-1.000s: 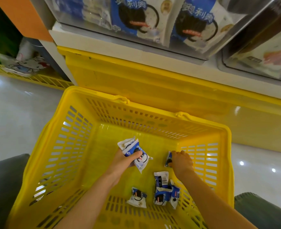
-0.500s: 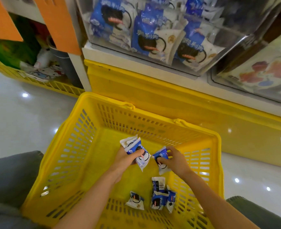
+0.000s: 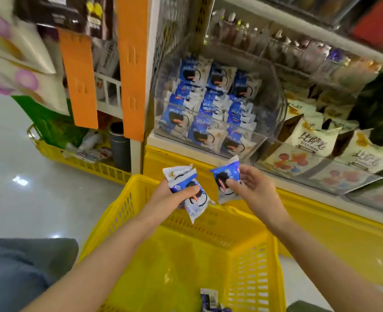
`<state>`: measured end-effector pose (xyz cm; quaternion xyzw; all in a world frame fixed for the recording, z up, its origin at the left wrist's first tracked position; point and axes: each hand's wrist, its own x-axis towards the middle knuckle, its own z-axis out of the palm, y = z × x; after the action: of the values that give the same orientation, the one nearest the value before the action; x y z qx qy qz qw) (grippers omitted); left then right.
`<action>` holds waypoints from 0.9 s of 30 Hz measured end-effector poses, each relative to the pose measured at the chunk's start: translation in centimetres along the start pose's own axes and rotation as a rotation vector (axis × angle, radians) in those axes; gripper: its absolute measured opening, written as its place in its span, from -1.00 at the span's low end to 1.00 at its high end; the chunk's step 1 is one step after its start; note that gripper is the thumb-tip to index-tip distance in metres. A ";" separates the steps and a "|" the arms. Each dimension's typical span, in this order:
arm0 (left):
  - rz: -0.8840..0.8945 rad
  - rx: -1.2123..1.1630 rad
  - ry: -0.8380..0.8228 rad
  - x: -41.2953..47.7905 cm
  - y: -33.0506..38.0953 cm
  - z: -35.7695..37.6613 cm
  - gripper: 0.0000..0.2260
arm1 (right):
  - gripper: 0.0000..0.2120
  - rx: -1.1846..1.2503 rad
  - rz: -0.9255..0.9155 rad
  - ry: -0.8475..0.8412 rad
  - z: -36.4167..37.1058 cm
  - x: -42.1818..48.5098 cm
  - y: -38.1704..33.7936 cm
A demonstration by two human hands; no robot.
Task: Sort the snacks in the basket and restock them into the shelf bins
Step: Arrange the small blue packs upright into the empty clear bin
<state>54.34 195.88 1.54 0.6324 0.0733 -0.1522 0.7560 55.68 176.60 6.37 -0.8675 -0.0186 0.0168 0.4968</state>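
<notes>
My left hand point(image 3: 171, 197) grips a small stack of blue-and-white cookie packets point(image 3: 186, 185) above the far rim of the yellow basket point(image 3: 249, 264). My right hand point(image 3: 251, 188) holds one more blue cookie packet point(image 3: 225, 176) just beside them, the two apart by a small gap. Both hands hover below the clear shelf bin point(image 3: 269, 122) that is stocked with the same blue packets. More blue packets point(image 3: 208, 300) lie on the basket floor at the bottom edge of the view.
To the right, another clear bin point(image 3: 321, 174) holds cream snack bags point(image 3: 309, 138). A yellow shelf base point(image 3: 321, 224) runs behind the basket. Orange strips point(image 3: 79, 79) hang at left over a yellow floor basket point(image 3: 84, 163) and shiny floor.
Both hands rose out of the basket with their packets, up toward the shelf bin. The view tilted upward, so the bins fill the frame.
</notes>
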 end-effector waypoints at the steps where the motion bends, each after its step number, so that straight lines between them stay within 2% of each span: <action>1: 0.022 0.010 -0.008 -0.3 1.2 -0.4 -0.65 | -0.77 -0.014 -0.063 0.036 -0.5 0.5 -1.8; 6: 0.131 0.080 -0.065 -1.0 6.1 -2.6 -0.60 | -0.68 -0.130 -0.292 0.202 -1.3 5.2 -8.9; 11: 0.253 0.026 -0.015 -0.3 8.5 -5.0 -0.64 | -0.62 -0.261 -0.292 0.288 0.6 13.1 -12.5; 19: 0.272 -0.192 0.115 1.8 9.6 -7.4 -0.57 | -0.63 -0.646 -0.281 0.157 4.8 23.5 -12.5; 23: 0.330 -0.283 0.153 3.1 10.2 -7.9 -0.64 | -0.66 -0.706 -0.270 0.069 6.0 26.4 -12.2; 27: 0.327 -0.295 0.145 3.6 10.4 -8.0 -0.69 | -0.67 -0.739 -0.281 0.100 6.2 27.5 -12.0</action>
<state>61.79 204.82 8.63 0.5275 0.0452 0.0305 0.8478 82.62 189.32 13.28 -0.9765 -0.1178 -0.1015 0.1492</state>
